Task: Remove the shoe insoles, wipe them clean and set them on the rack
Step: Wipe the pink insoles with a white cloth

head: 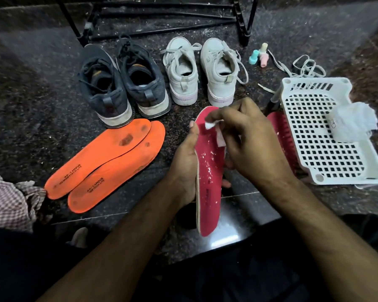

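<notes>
My left hand (pixel 184 162) grips a pink insole (pixel 208 182) by its left edge and holds it upright over the floor; white flecks dot its surface. My right hand (pixel 247 144) pinches a small white wipe (pixel 213 127) against the insole's upper part. A second pink insole (pixel 280 134) lies partly under the white perforated rack (pixel 314 131) at the right. Two orange insoles (pixel 105 162) lie overlapping on the floor at the left. Behind them stand a dark grey pair of shoes (pixel 120 81) and a white pair (pixel 202 70).
A folded white wipe pack (pixel 351 123) lies on the perforated rack. Loose white laces (pixel 301 66) and small pastel bottles (pixel 260 55) sit behind it. A black metal shoe stand (pixel 162 18) crosses the back. A checked cloth (pixel 7 201) lies at the left edge.
</notes>
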The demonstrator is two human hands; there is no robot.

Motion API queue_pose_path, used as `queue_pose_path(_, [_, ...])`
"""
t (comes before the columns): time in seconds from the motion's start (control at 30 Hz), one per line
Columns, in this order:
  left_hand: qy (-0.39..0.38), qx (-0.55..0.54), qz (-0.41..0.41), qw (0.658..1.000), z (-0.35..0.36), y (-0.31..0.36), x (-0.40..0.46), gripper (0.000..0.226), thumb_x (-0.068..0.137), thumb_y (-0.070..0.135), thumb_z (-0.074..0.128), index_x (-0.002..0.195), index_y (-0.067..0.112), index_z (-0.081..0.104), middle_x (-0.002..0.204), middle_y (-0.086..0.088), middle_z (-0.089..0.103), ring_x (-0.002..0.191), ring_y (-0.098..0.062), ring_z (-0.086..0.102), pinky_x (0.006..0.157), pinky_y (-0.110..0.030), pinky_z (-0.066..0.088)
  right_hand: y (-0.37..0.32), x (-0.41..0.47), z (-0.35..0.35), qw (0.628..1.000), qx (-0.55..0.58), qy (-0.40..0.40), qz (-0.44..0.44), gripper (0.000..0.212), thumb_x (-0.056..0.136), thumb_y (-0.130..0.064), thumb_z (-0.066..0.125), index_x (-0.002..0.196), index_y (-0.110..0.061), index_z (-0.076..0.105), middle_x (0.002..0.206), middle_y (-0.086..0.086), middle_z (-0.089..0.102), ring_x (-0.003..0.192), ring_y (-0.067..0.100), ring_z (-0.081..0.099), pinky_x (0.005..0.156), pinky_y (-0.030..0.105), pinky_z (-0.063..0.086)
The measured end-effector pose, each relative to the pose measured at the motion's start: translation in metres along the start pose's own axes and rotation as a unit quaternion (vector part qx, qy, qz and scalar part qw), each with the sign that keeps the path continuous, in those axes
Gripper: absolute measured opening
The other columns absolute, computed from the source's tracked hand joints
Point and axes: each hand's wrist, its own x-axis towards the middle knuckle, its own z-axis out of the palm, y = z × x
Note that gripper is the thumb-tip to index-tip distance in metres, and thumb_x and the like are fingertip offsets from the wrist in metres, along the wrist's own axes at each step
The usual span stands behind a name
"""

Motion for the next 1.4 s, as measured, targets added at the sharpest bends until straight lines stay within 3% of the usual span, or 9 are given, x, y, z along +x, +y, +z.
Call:
queue_pose_path(0.1, [-0.014,-0.023,0.008,1.0,-0.002,0.002,-0.002,0.076,0.096,0.072,0.023,0.116,0.012,0.065,0.086,-0.01,0.07,0.07,-0.026,0.069,0.05,-0.046,0.057,0.013,-0.001,-0.005,0.996,0.042,-0.011,0.078,0.036,0.087,0.005,0.056,0.098,-0.023,0.076,0.097,0.0,0.055,0.092,0.008,0.057,0.079,0.014,0.048])
queue_pose_path(0.23, [-0.009,-0.016,-0.003,1.0,-0.002,0.004,-0.003,0.076,0.096,0.072,0.023,0.124,0.014,0.063,0.095,-0.007,0.073,0.081,-0.029,0.069,0.057,-0.051,0.058,0.023,0.004,-0.009,0.986,0.09,-0.001,0.137,0.016,0.092,-0.014,0.061,0.095,-0.023,0.074,0.099,-0.007,0.055,0.096,0.006,0.059,0.091,0.035,0.052])
queue_pose_path(0.33, [-0.021,-0.016,-0.004,1.0,-0.001,0.005,-0.004,0.075,0.096,0.072,0.02,0.129,0.018,0.061,0.098,-0.005,0.074,0.082,-0.028,0.071,0.058,-0.052,0.059,0.018,0.002,-0.008,0.991,0.076,-0.022,0.11,0.009,0.089,-0.033,0.072,0.089,-0.023,0.072,0.096,-0.005,0.058,0.088,0.007,0.06,0.082,0.027,0.051])
queue_pose_path(0.43, [-0.017,-0.014,-0.005,1.0,0.0,0.004,-0.005,0.075,0.096,0.072,0.02,0.126,0.017,0.061,0.089,-0.006,0.074,0.078,-0.025,0.073,0.057,-0.051,0.058,0.018,-0.001,-0.002,0.991,0.065,-0.043,0.111,0.016,0.084,-0.023,0.078,0.089,-0.025,0.063,0.088,-0.008,0.063,0.078,0.012,0.064,0.071,0.033,0.057])
queue_pose_path(0.53, [-0.01,-0.004,-0.005,1.0,0.001,0.003,-0.004,0.077,0.096,0.073,0.021,0.126,0.016,0.063,0.105,-0.01,0.074,0.093,-0.032,0.071,0.059,-0.053,0.058,0.019,0.002,-0.006,0.988,0.089,-0.033,0.122,0.027,0.085,-0.012,0.076,0.098,-0.029,0.058,0.087,-0.009,0.066,0.079,0.005,0.065,0.06,0.016,0.054])
queue_pose_path(0.73, [0.01,0.017,0.001,1.0,0.002,-0.001,0.0,0.075,0.098,0.069,0.019,0.113,0.01,0.063,0.07,-0.007,0.068,0.052,-0.02,0.064,0.043,-0.038,0.054,0.011,0.0,0.001,0.997,0.013,-0.051,0.057,0.021,0.083,-0.018,0.074,0.097,-0.023,0.058,0.084,-0.009,0.067,0.075,0.006,0.061,0.073,0.031,0.051])
queue_pose_path(1.13, [0.013,0.023,-0.001,1.0,0.001,-0.005,0.001,0.076,0.097,0.07,0.016,0.103,0.014,0.068,0.066,-0.006,0.066,0.047,-0.02,0.063,0.04,-0.033,0.051,0.013,0.01,-0.005,0.996,-0.019,-0.02,0.08,0.033,0.083,-0.019,0.072,0.098,-0.026,0.044,0.083,-0.005,0.067,0.072,0.02,0.065,0.07,0.041,0.053])
queue_pose_path(1.27, [0.021,0.017,0.0,1.0,-0.004,-0.005,0.005,0.075,0.095,0.073,0.018,0.103,0.019,0.07,0.074,-0.006,0.066,0.05,-0.021,0.061,0.04,-0.033,0.05,-0.004,-0.005,0.006,0.997,0.006,-0.07,0.038,0.032,0.082,-0.02,0.074,0.096,-0.022,0.045,0.079,-0.006,0.065,0.068,0.018,0.064,0.066,0.038,0.05])
queue_pose_path(1.4, [0.023,0.037,-0.005,0.999,-0.001,-0.009,0.005,0.076,0.096,0.072,0.018,0.104,0.014,0.066,0.066,-0.006,0.067,0.044,-0.022,0.059,0.041,-0.033,0.05,0.013,0.01,-0.005,0.994,-0.011,-0.01,0.104,0.033,0.082,-0.021,0.073,0.095,-0.027,0.044,0.077,-0.003,0.066,0.069,0.019,0.064,0.068,0.039,0.052])
